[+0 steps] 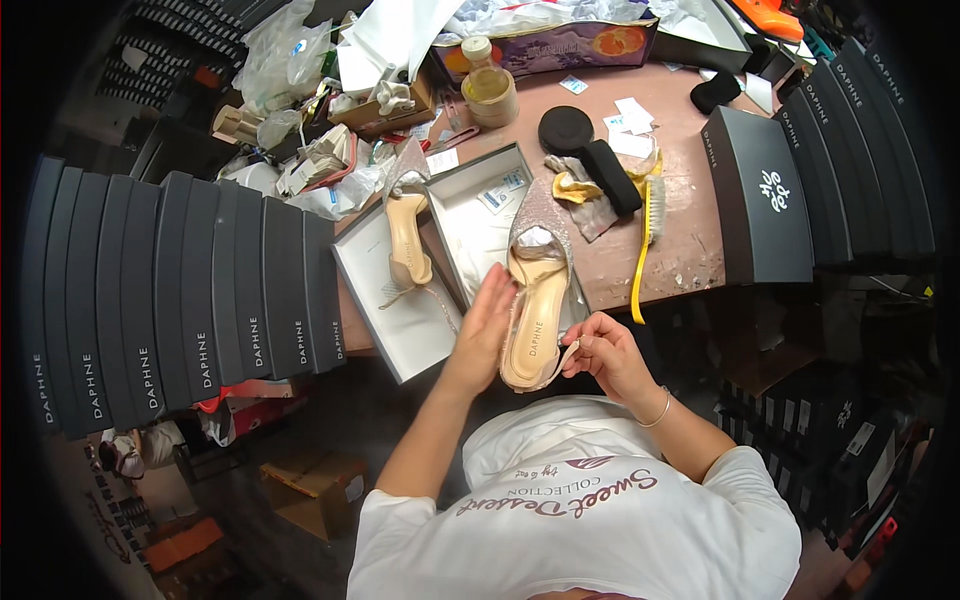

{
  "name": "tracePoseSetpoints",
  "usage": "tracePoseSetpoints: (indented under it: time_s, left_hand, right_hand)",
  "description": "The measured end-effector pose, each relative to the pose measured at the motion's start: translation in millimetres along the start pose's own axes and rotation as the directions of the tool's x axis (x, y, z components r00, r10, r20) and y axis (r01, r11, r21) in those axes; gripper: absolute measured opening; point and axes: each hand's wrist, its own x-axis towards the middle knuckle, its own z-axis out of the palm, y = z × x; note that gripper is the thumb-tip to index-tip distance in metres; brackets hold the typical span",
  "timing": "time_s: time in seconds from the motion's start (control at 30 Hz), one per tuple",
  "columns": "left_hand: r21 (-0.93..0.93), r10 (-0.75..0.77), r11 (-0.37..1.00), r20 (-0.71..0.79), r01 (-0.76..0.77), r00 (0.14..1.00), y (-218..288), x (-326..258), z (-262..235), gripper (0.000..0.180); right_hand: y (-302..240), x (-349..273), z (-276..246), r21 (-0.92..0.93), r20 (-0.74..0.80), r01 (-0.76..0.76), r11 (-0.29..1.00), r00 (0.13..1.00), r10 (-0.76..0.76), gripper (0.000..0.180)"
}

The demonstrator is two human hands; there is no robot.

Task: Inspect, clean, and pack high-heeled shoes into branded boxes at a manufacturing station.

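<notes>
So the left hand [487, 318] is lying nearly flat, fingers stretched out, against the side of a glittery shoe [538, 325], while the right hand [596, 352] is pinching its thin strap [571, 353] near the heel. The shoe is hanging around the table [690, 240] edge, toe over a white-lined box [455, 200]. That loose left side could let it slip, and hard tugging could strain the strap. Paper stuffing [537, 240] is hiding the inner toe, fingers are covering the strap's end, and the sole is facing away.

A long purple cardboard carton [550, 48] is placed behind a clear, white-capped bottle [484, 70]; at lower left, a brown cardboard box [312, 492] is seen.
</notes>
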Motion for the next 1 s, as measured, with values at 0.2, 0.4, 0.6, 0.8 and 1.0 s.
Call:
tracePoseSetpoints:
  time_s: [0.2, 0.4, 0.6, 0.8, 1.0]
  left_hand:
    - [-0.103, -0.193, 0.975, 0.040, 0.196, 0.980, -3.3, 10.2, 7.4, 0.058]
    - [-0.029, -0.032, 0.999, 0.094, 0.035, 0.995, 8.9, -4.7, 24.0, 0.057]
    - [0.172, 0.081, 0.979, 0.163, -0.109, 0.983, 16.3, -67.6, 12.9, 0.074]
    - [0.109, 0.088, 0.989, 0.096, -0.098, 0.991, -13.7, -104.3, 1.8, 0.076]
    - [-0.372, 0.001, 0.927, 0.111, 0.040, 0.994, -16.6, -119.4, 6.0, 0.068]
  right_hand:
    - [3.3, -0.5, 5.6, -0.169, -0.063, 0.046, 0.985, 0.996, -0.057, 0.011]
    - [-10.3, -1.1, 8.4, -0.474, 0.009, 0.249, 0.844, 0.960, -0.278, 0.029]
    - [-45.0, -0.8, 43.8, -0.501, 0.259, 0.459, 0.733, 0.888, -0.380, 0.098]
    - [-15.0, -1.2, 66.3, -0.509, 0.328, 0.414, 0.755, 0.904, -0.275, 0.101]
    - [-5.7, -8.4, 64.2, -0.555, 0.357, 0.403, 0.727, 0.905, -0.229, 0.098]
